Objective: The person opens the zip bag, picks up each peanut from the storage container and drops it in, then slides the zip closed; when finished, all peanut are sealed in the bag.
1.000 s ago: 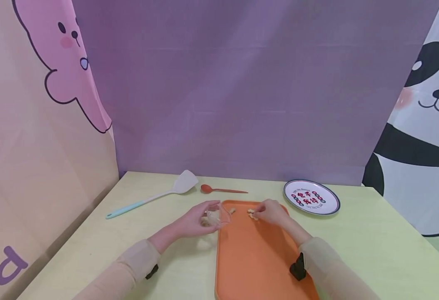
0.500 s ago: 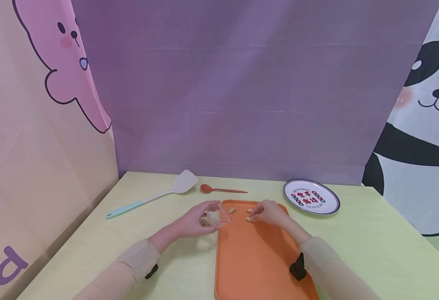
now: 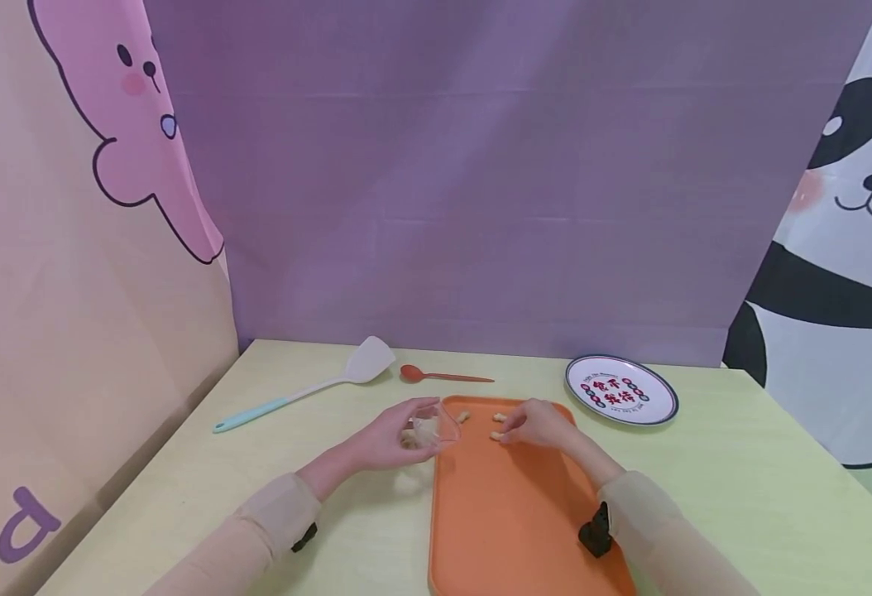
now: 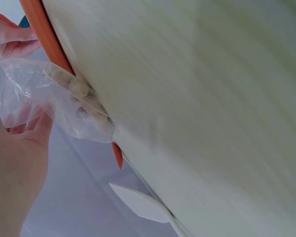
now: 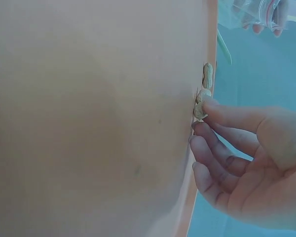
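My left hand (image 3: 395,439) holds a clear plastic zip bag (image 4: 24,84) at its mouth, just over the left edge of the orange tray (image 3: 510,521). Several peanuts in their shells (image 4: 79,88) lie at the bottom of the bag. Near the tray's far end, my right hand (image 3: 540,424) pinches a peanut (image 5: 200,109) between thumb and forefinger, low against the tray surface. Behind it lies another peanut (image 3: 499,417), and one more peanut (image 3: 463,416) sits by the tray's far left corner.
A white spatula with a light-blue handle (image 3: 309,391) lies at the back left. Beside it is a red spoon (image 3: 443,377). A white plate with red lettering (image 3: 620,391) stands right of the tray. A purple cloth (image 3: 481,182) hangs behind the table.
The fingers of my right hand have drawn one peanut slightly left and toward me, apart from the one behind it. My left hand keeps the bag in the same place.
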The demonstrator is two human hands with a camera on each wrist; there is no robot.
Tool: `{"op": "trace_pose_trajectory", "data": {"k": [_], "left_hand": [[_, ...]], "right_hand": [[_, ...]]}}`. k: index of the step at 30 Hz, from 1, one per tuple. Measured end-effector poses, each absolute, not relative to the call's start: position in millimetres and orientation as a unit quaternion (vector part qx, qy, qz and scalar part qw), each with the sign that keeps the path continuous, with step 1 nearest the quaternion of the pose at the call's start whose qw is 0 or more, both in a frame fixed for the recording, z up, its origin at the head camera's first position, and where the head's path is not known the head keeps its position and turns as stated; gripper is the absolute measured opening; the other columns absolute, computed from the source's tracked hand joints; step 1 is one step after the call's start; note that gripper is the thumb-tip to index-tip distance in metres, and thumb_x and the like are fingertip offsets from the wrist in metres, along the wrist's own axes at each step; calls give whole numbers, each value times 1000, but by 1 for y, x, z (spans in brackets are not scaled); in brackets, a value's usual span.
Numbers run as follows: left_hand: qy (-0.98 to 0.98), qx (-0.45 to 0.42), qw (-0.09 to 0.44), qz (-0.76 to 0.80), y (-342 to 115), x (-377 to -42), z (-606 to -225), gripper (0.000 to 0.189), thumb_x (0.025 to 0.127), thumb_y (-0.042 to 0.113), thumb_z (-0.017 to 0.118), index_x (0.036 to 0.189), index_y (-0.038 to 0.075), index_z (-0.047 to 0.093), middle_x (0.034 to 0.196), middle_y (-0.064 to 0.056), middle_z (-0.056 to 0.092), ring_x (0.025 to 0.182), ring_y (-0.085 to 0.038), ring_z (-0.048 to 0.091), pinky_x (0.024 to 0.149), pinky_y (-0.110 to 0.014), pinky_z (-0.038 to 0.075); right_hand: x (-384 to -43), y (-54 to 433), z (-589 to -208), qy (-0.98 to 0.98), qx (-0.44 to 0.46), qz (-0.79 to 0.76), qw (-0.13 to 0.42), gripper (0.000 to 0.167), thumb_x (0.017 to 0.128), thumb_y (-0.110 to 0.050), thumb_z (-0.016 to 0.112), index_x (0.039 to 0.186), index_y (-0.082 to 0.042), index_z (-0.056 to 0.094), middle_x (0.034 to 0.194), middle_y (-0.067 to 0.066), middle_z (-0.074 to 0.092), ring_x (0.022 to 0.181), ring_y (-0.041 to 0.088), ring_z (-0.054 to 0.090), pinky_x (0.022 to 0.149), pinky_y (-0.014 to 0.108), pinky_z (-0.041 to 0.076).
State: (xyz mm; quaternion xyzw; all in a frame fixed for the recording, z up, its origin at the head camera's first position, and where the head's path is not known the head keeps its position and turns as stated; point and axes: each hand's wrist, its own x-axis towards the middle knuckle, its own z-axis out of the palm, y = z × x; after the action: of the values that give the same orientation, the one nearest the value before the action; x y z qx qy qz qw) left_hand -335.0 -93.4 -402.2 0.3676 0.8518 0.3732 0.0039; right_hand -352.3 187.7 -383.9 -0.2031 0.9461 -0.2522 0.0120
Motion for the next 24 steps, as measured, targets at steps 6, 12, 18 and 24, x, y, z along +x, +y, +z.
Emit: {"op": "trace_pose_trajectory", "data": {"k": [6,12,18,24], "left_hand": [[847,377,4,374,-91,-334,-401,72,88,30,66,144,4,31,142,-7,44,130,-18,45,103,-38,42],[853,364,6,374,-91,-335,-401,72,87,31,67,145,8,31,142,-3,45,130,-14,44,103,-36,42],[851,362,3,380,-92,-336,-401,73,86,31,68,145,8,31,143,-4,44,129,-17,45,104,-37,42],[850,363,5,382,-92,-336,-402,73,85,29,68,145,9,31,144,-4,42,130,-18,45,104,-36,42]], "right_hand": [[-352,191,-383,942,-219,-256,7,10,77,-15,75,79,-6,73,75,1,69,68,9,52,62,25,44],[-350,189,-380,938,-219,-270,-7,12,79,-18,74,82,-6,72,79,3,70,71,11,55,63,25,45],[-343,180,-368,928,-241,-283,-28,15,82,-19,71,86,-4,73,83,6,71,75,15,62,65,28,50],[-333,167,-358,924,-246,-291,-34,15,84,-23,70,85,-9,71,81,0,70,75,11,61,67,28,51]]}}
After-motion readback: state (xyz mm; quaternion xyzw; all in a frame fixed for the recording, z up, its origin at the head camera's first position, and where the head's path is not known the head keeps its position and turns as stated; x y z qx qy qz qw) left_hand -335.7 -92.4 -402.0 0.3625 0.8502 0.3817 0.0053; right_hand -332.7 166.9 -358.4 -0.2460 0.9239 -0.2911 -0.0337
